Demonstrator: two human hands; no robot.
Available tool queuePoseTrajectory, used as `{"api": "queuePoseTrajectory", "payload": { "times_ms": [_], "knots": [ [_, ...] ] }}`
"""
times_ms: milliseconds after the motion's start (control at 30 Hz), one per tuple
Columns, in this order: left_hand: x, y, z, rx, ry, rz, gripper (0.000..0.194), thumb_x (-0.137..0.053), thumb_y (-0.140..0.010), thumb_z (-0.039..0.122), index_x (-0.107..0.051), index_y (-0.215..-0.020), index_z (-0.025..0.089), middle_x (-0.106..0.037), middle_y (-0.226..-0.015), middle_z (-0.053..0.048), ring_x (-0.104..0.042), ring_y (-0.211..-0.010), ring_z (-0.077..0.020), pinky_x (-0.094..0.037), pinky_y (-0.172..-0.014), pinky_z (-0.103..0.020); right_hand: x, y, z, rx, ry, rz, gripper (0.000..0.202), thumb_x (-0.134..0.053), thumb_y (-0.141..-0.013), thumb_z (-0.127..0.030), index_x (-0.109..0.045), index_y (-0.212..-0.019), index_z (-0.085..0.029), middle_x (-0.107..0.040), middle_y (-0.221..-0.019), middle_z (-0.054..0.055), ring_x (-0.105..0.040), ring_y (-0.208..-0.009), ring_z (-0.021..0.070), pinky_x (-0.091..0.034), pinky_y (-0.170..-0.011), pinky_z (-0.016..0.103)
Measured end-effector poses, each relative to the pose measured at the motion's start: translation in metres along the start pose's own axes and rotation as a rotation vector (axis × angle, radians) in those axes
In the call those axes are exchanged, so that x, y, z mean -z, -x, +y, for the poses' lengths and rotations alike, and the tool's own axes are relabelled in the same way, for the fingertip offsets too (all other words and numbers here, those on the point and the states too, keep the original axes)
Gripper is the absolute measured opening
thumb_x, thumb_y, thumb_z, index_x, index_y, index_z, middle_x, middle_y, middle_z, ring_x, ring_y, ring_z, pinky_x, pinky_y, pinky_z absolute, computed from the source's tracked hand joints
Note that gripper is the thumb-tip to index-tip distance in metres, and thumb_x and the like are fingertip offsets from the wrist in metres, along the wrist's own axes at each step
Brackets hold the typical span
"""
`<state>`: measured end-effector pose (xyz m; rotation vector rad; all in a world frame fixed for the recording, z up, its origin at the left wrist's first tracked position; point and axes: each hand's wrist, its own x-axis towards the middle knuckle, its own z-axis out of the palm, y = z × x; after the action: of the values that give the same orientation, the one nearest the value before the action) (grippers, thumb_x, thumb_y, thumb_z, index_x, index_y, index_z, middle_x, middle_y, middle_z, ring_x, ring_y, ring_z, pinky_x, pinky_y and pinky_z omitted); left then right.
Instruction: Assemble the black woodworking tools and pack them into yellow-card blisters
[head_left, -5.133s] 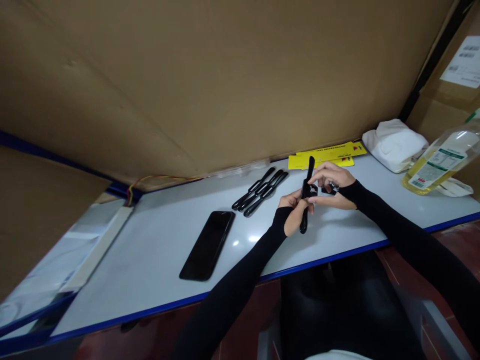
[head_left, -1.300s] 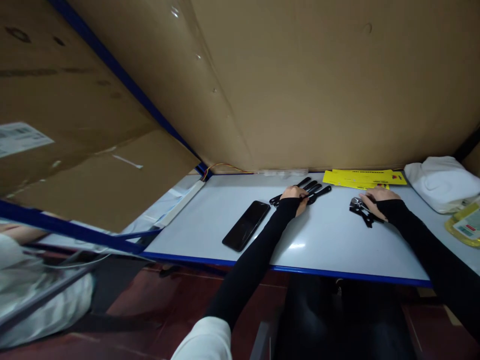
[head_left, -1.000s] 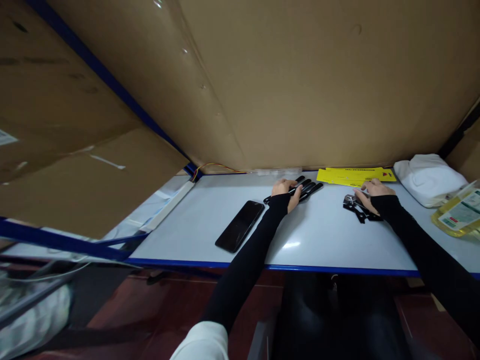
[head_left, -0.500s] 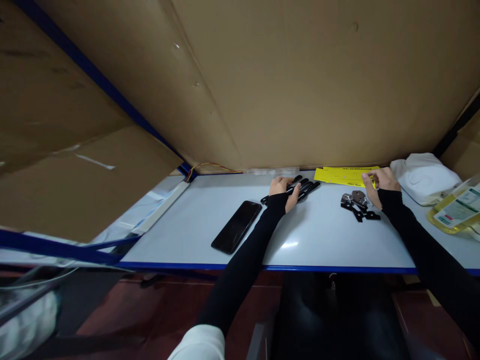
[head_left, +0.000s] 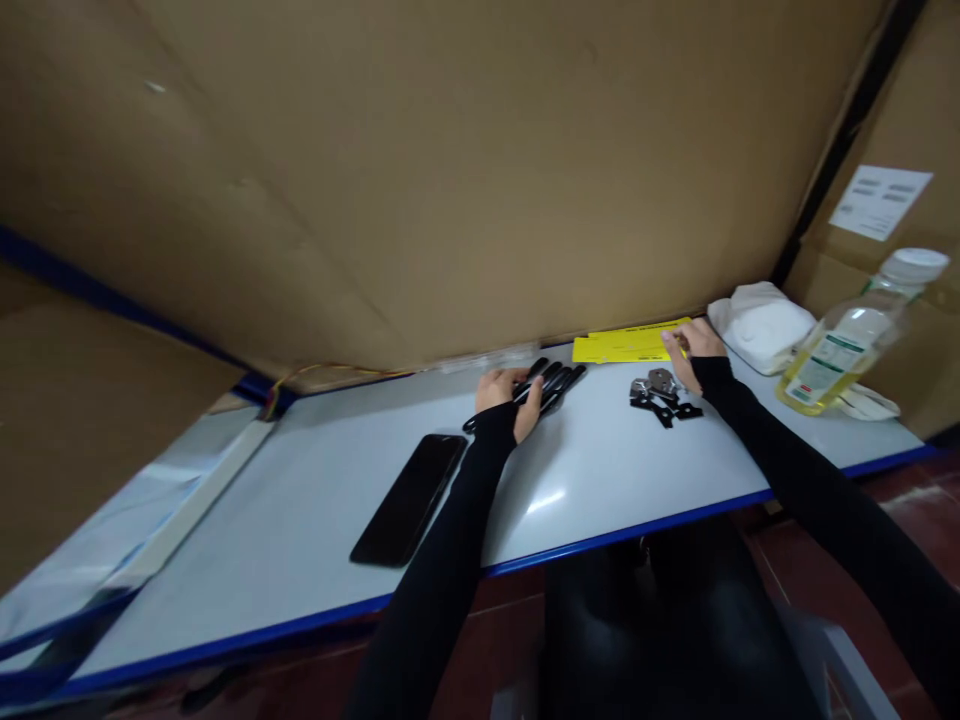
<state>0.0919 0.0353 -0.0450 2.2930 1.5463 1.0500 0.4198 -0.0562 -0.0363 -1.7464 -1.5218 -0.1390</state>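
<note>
Several black handle-like pieces (head_left: 559, 380) lie in a bunch at the middle of the white table. My left hand (head_left: 508, 398) is curled round their left end, thumb on the near side. Right of them is a small pile of metal and black flat parts (head_left: 663, 396). My right hand (head_left: 694, 352) hovers or rests just behind that pile, over the right end of the yellow printed sheets (head_left: 626, 345). Its fingers are bent with the thumb apart, and nothing shows between them.
A black phone (head_left: 409, 500) lies left of my left forearm. At the right stand a bottle of yellow liquid (head_left: 836, 355) and a white cloth bundle (head_left: 761, 325). Cardboard walls (head_left: 465, 180) enclose the back and sides. The table's blue edge (head_left: 600, 542) runs in front.
The camera view has turned to the right and tilted, so the bottle shows whole and a paper label has come into sight. Both hands keep about the same places relative to the parts.
</note>
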Motion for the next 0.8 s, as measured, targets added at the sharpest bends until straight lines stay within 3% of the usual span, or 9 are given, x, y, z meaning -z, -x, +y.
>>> {"api": "queuePoseTrajectory", "payload": {
  "times_ms": [133,267,433,600,800],
  "knots": [
    [-0.011,0.000,-0.002,0.023,-0.131,-0.205,0.036,-0.062,-0.090,0.045,-0.080,-0.107,0.019,-0.077,-0.096,-0.008,-0.071,-0.093,-0.0273,-0.055,-0.094,-0.038,-0.007,-0.004,0.008,-0.137,-0.037,0.031,0.059,-0.038,-0.105,-0.068,-0.059,-0.072,-0.022,-0.063,-0.082,0.009,-0.058,-0.076,0.0222,-0.047,-0.076,0.036],
    [-0.019,0.004,-0.005,-0.032,-0.230,-0.344,0.028,-0.065,-0.088,0.042,-0.080,-0.103,0.024,-0.077,-0.095,-0.006,-0.073,-0.094,-0.0270,-0.056,-0.091,-0.036,-0.014,-0.005,0.021,-0.209,-0.081,-0.027,0.075,-0.028,-0.105,-0.075,-0.066,-0.070,-0.021,-0.068,-0.075,0.008,-0.061,-0.073,0.0227,-0.049,-0.076,0.037],
    [-0.031,0.004,-0.016,-0.110,-0.227,-0.359,0.025,-0.068,-0.087,0.039,-0.080,-0.105,0.026,-0.077,-0.094,-0.006,-0.073,-0.094,-0.0284,-0.058,-0.089,-0.038,-0.024,-0.003,0.035,-0.276,-0.092,-0.029,0.085,-0.022,-0.103,-0.082,-0.072,-0.073,-0.019,-0.072,-0.076,0.007,-0.062,-0.070,0.0198,-0.049,-0.074,0.034],
    [-0.043,0.003,-0.021,-0.192,-0.237,-0.370,0.024,-0.069,-0.086,0.033,-0.080,-0.106,0.026,-0.076,-0.096,-0.008,-0.072,-0.098,-0.0297,-0.057,-0.093,-0.042,-0.027,-0.010,0.059,-0.328,-0.044,0.032,0.085,-0.019,-0.105,-0.078,-0.070,-0.074,-0.018,-0.072,-0.078,0.007,-0.061,-0.072,0.0185,-0.045,-0.074,0.032],
    [-0.037,0.008,-0.012,-0.168,-0.203,-0.366,0.021,-0.067,-0.088,0.029,-0.080,-0.103,0.026,-0.077,-0.097,-0.010,-0.071,-0.100,-0.0302,-0.057,-0.089,-0.042,-0.024,-0.015,0.073,-0.336,0.030,0.042,0.077,-0.017,-0.108,-0.069,-0.066,-0.076,-0.018,-0.069,-0.080,0.009,-0.058,-0.072,0.0191,-0.043,-0.075,0.033]
  ]
}}
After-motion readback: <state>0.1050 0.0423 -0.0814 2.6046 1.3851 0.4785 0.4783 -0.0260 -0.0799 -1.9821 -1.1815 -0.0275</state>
